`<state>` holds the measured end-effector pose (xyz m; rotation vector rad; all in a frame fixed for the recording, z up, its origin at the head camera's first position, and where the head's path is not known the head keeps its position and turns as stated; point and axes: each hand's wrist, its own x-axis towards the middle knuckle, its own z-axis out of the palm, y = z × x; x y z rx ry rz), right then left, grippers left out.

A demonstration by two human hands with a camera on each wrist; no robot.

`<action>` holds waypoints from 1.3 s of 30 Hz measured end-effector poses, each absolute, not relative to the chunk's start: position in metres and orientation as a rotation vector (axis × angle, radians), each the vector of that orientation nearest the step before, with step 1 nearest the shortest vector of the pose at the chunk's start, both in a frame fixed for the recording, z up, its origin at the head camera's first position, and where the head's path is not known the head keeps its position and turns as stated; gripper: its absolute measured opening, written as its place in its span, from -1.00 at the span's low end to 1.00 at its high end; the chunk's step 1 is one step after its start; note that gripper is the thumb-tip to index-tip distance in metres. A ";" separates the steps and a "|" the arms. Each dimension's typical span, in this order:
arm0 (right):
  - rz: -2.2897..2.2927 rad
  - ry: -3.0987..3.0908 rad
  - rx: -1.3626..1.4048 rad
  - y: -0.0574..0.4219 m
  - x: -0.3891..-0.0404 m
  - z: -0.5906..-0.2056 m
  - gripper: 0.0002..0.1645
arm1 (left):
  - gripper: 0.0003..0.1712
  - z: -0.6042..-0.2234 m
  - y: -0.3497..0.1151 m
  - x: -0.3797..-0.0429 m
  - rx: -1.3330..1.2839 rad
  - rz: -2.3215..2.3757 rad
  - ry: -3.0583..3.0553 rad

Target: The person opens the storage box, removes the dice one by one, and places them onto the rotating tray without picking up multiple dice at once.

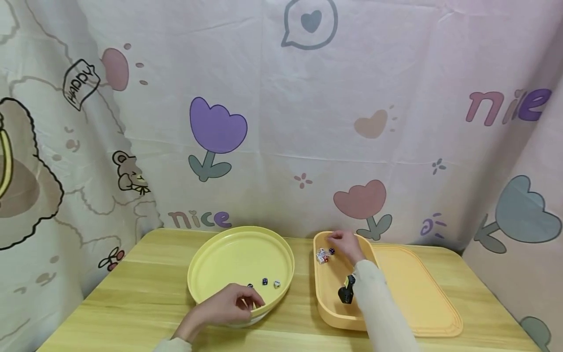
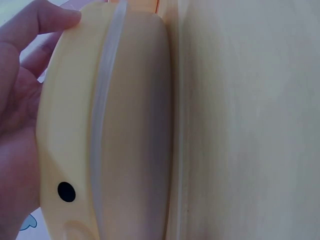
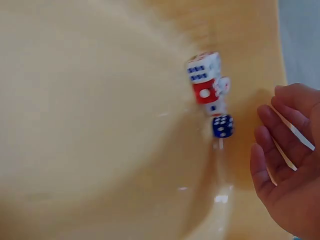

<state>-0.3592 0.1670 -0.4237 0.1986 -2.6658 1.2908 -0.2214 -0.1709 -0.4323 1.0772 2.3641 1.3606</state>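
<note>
My left hand [image 1: 228, 304] is bent over the near rim of a round yellow tray [image 1: 228, 242], its fingers curved downward. Rim and fingers hide whether anything lies between its fingertips. Beyond those fingers in the tray are a dark blue die [image 1: 265, 281], a white die [image 1: 276, 283] and another dark die [image 1: 249, 285], partly covered. My right hand [image 1: 347, 246] is inside an orange box [image 1: 323, 305] at its far end. In the right wrist view its fingers [image 3: 280, 135] are relaxed and hold nothing, beside a cluster of white and red dice [image 3: 205, 82] and a blue die [image 3: 222, 125].
Right of the box, a flat orange lid [image 1: 418, 293] lies on the wooden table [image 1: 145, 283]. A black device [image 1: 346, 292] is strapped at the right wrist, above the box. A printed curtain [image 1: 272, 122] hangs behind the table.
</note>
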 end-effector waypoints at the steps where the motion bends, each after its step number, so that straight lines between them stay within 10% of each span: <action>1: 1.287 -2.671 0.193 0.168 -0.359 -0.427 -0.84 | -0.67 -0.432 -0.171 -0.221 1.082 1.363 2.361; 39: 1.373 -2.785 0.152 0.180 -0.357 -0.445 -0.81 | -0.68 -0.433 -0.171 -0.222 1.065 1.356 2.365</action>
